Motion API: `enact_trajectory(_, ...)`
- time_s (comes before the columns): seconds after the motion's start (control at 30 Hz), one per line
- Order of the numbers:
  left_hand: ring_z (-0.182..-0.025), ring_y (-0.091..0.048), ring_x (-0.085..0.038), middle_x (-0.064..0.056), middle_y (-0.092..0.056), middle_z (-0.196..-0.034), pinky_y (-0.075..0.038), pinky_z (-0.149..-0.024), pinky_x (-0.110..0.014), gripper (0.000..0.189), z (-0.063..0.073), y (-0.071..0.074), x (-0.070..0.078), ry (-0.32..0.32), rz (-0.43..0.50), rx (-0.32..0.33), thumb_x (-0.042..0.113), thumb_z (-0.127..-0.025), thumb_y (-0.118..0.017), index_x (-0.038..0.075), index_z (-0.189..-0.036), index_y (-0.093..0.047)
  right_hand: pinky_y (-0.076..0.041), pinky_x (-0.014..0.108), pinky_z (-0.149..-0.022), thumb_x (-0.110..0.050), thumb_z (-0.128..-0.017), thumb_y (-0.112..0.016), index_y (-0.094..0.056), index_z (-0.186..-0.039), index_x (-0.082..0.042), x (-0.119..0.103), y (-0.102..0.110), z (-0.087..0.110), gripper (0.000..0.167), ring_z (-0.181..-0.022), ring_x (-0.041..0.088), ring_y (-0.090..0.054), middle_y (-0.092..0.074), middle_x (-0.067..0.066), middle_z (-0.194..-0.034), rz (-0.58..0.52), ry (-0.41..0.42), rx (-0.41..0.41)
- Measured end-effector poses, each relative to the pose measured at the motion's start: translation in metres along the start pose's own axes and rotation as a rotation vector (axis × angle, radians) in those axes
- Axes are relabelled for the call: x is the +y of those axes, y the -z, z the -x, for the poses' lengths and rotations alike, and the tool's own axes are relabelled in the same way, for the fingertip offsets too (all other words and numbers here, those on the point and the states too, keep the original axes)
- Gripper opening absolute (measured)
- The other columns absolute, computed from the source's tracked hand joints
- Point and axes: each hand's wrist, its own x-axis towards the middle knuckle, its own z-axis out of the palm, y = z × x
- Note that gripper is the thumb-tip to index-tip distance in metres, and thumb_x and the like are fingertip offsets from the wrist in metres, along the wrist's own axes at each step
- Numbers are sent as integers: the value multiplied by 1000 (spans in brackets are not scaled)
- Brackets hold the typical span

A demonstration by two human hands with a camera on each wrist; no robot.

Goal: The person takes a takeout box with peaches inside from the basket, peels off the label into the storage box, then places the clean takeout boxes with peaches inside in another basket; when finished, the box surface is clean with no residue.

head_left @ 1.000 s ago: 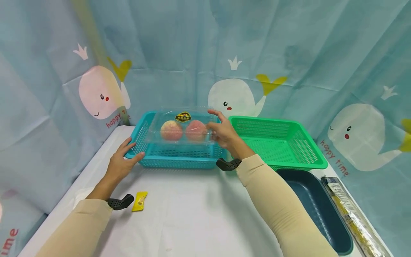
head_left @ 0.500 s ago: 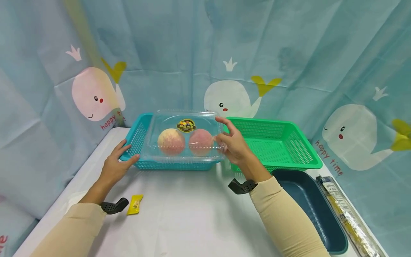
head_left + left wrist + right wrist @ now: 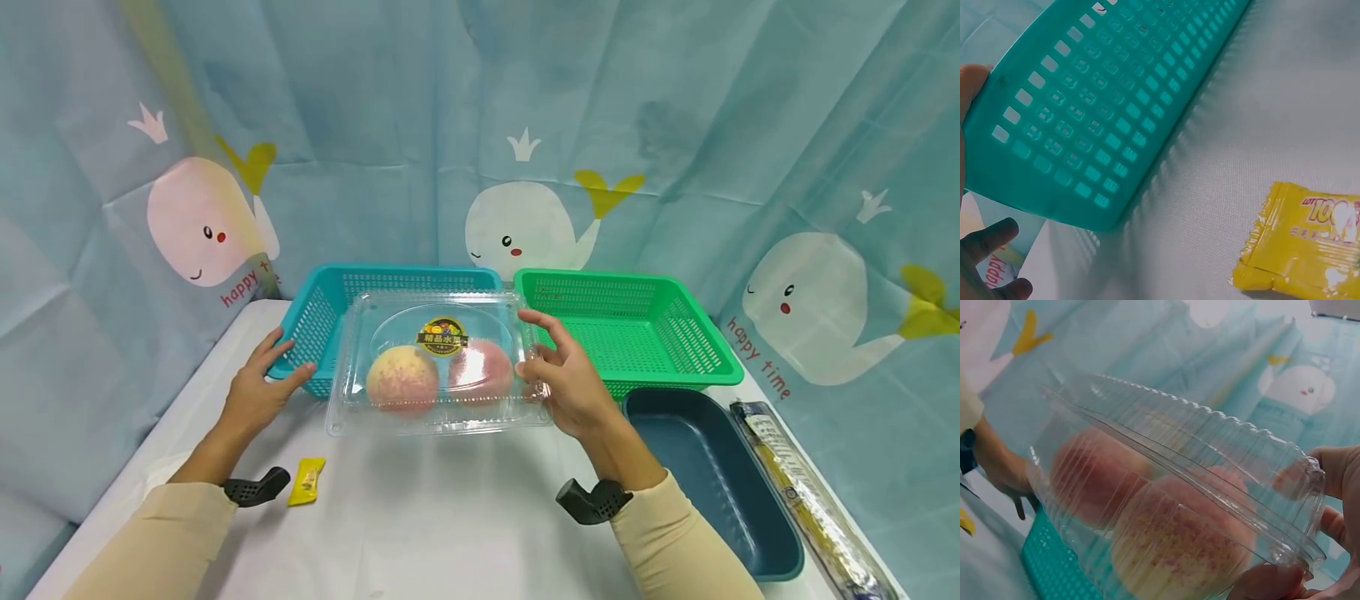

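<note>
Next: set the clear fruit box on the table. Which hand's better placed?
Right, probably: the right hand grips the clear fruit box by one end; the left hand is at the blue basket.

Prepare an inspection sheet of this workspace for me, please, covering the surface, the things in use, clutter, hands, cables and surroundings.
Surface: white table, shadows below the box.
Things in use: clear box with two peaches inside, held above the table, partly in front of the blue basket.
Clutter: yellow packet near the left arm; green basket, dark tray and long packet to the right.
Left hand: touches the blue basket's left end.
Right hand: grips the box's right end.
Cables: nothing seen.
Surroundings: whale-print curtain behind and at both sides.
</note>
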Motion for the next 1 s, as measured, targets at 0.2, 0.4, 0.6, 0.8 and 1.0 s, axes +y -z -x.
enact_trajectory(0.2,-141,-11,-44,-10,-11,-160,-29,-95,-70,74,-2,-1,-1,-6,-6,5,43,-94,-61,1,-149,-33,-43,22,-54,12,-82,-54,-35,-144,-15,4,3,24,71,-77,23,-46,-41,20,-108,-52,22,-16)
enact_trajectory(0.4,-141,-11,-43,-10,-11,-160,-29,-95,-69,76,-2,-1,-4,-11,-7,6,45,-93,-61,1,-149,-33,-41,22,-53,14,-82,-54,-32,-144,-13,14,10,45,71,-87,24,-46,-36,23,-126,-88,16,-8)
enact_trajectory(0.6,-141,-11,-43,-10,-11,-160,-26,-98,-69,75,-1,-1,-5,-30,-8,5,43,-93,-61,0,-149,-33,-43,23,-55,14,-81,-55,-31,-143,-11,43,23,64,71,-87,21,-47,-34,23,-129,-109,3,9)
enact_trajectory(0.8,-142,-10,-41,-10,-12,-160,-25,-98,-69,75,0,0,-5,-34,-16,6,44,-94,-60,1,-149,-33,-44,20,-55,16,-81,-54,-34,-140,-9,72,36,76,68,-74,15,-49,-44,18,-110,-133,-4,-22)
enact_trajectory(1.0,-142,-11,-41,-10,-13,-159,-27,-97,-69,75,0,1,-3,-47,-34,10,45,-94,-59,0,-148,-34,-45,19,-56,16,-80,-54,-33,-141,-8,92,41,80,68,-74,13,-50,-46,17,-108,-134,-8,-27)
